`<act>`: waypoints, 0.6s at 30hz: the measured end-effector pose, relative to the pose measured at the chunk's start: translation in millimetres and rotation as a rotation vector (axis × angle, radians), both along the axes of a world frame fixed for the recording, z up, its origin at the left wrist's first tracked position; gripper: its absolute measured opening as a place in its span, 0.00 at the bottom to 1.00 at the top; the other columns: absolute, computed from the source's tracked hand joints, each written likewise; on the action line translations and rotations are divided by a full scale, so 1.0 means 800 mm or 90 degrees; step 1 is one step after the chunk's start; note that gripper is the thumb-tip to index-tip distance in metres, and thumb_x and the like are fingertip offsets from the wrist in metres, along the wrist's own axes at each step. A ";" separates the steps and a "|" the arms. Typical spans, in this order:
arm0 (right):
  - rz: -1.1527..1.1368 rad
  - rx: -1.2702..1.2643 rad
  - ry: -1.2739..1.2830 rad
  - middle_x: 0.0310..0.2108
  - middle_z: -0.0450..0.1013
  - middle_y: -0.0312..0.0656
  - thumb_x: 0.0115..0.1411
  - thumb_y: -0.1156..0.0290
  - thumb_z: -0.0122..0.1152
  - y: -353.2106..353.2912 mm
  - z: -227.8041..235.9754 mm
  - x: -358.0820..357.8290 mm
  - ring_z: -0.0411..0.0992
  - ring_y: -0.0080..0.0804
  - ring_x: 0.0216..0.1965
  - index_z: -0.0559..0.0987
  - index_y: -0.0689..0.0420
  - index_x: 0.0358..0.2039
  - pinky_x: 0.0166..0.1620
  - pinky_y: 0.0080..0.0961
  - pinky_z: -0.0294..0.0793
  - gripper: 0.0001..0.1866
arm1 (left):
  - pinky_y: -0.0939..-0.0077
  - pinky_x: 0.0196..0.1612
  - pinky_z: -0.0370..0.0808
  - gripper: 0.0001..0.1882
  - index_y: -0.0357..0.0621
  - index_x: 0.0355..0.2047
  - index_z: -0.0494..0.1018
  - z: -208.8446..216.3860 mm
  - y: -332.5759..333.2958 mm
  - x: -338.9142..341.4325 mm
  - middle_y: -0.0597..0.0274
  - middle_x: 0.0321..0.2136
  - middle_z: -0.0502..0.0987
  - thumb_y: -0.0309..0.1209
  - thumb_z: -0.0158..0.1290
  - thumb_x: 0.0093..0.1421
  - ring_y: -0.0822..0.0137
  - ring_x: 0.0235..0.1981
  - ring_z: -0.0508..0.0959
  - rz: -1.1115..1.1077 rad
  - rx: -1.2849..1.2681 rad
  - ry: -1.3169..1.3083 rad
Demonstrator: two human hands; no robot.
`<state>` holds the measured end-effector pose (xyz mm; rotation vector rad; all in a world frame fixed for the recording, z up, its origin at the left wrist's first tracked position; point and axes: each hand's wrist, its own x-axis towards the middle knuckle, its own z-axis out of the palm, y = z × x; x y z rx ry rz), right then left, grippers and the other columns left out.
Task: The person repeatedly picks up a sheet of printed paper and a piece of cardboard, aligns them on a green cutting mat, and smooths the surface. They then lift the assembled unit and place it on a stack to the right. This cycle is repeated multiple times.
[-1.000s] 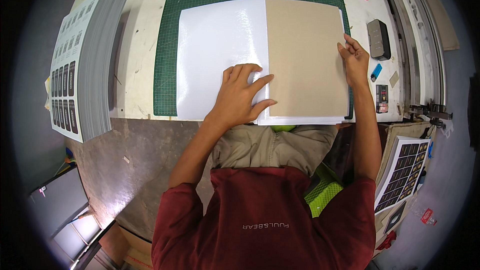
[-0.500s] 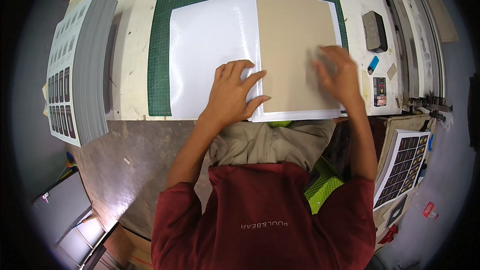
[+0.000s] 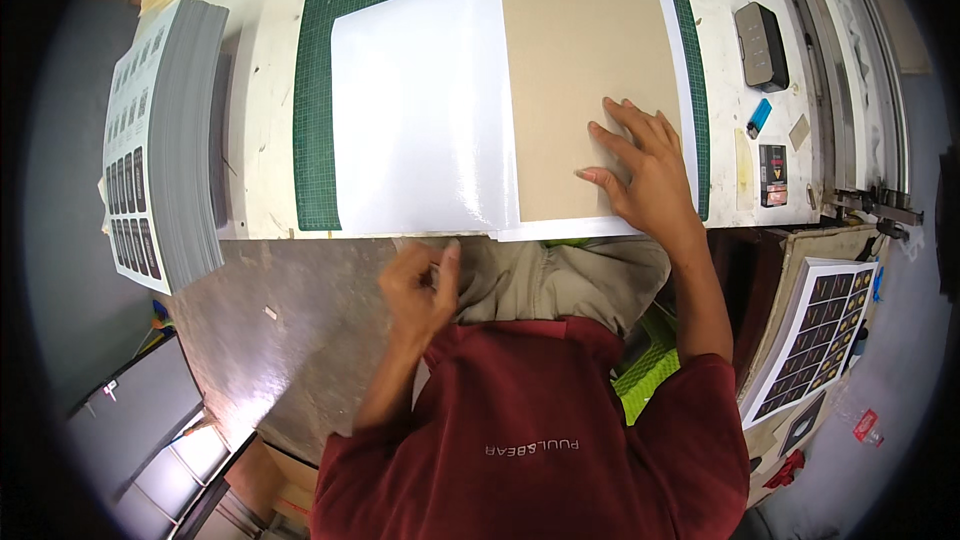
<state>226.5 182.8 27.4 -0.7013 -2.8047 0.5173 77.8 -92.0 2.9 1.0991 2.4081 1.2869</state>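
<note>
A tan board [image 3: 570,50] lies on the right side of a glossy white sheet [image 3: 410,90], leaving narrow white margins at its right and bottom. My right hand [image 3: 645,165] rests on the board's lower right part, fingers spread and pointing up and left, with nothing in it. Just off the table's front edge, below the white sheet, is my left hand [image 3: 418,285]. Its fingers are curled in and the thumb points up; whatever they may hold is hidden. Beneath the sheet is a green cutting mat [image 3: 317,150].
At the left stands a tall stack of printed sheets [image 3: 185,140]. Along the right lie a dark box-shaped device [image 3: 765,48], a blue lighter [image 3: 759,118] and a small black pack [image 3: 773,175]. More printed sheets [image 3: 810,340] sit lower right, beside a metal rail [image 3: 850,90].
My left hand has left the sheet's middle and dropped below the table edge, its fingers curling. My right hand, blurred before, has come down and left onto the board.
</note>
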 end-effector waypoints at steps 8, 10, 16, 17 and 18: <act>0.007 -0.014 -0.012 0.61 0.68 0.45 0.53 0.58 0.70 0.002 0.003 -0.001 0.62 0.44 0.65 0.81 0.55 0.50 0.69 0.51 0.47 0.26 | 0.75 0.36 0.69 0.27 0.34 0.61 0.64 -0.011 0.013 0.048 0.54 0.38 0.74 0.24 0.55 0.61 0.69 0.35 0.74 0.091 0.057 0.047; 0.008 -0.007 -0.016 0.61 0.68 0.45 0.54 0.58 0.70 0.005 0.004 0.003 0.61 0.45 0.65 0.81 0.55 0.51 0.70 0.51 0.48 0.25 | 0.69 0.44 0.71 0.26 0.33 0.60 0.65 -0.039 0.020 0.021 0.49 0.43 0.73 0.25 0.55 0.62 0.61 0.42 0.75 -0.008 0.040 0.125; 0.008 -0.274 0.150 0.58 0.71 0.45 0.59 0.66 0.65 0.059 0.001 0.046 0.70 0.38 0.57 0.80 0.56 0.51 0.64 0.41 0.60 0.19 | 0.54 0.63 0.57 0.37 0.32 0.63 0.61 -0.017 0.163 -0.072 0.35 0.59 0.61 0.48 0.50 0.62 0.44 0.59 0.64 -0.285 -0.079 0.261; -0.054 -0.381 0.198 0.57 0.73 0.44 0.61 0.68 0.63 0.081 0.000 0.071 0.72 0.35 0.55 0.79 0.56 0.52 0.62 0.38 0.66 0.18 | 0.51 0.66 0.54 0.40 0.32 0.63 0.60 -0.015 0.200 -0.081 0.33 0.62 0.58 0.52 0.49 0.62 0.41 0.62 0.62 -0.354 -0.089 0.277; -0.172 -0.222 0.293 0.52 0.76 0.45 0.63 0.75 0.59 0.091 0.019 0.088 0.75 0.31 0.49 0.78 0.60 0.52 0.56 0.32 0.71 0.16 | 0.49 0.69 0.52 0.43 0.32 0.64 0.59 -0.010 0.217 -0.082 0.30 0.64 0.55 0.57 0.49 0.62 0.38 0.65 0.60 -0.403 -0.112 0.293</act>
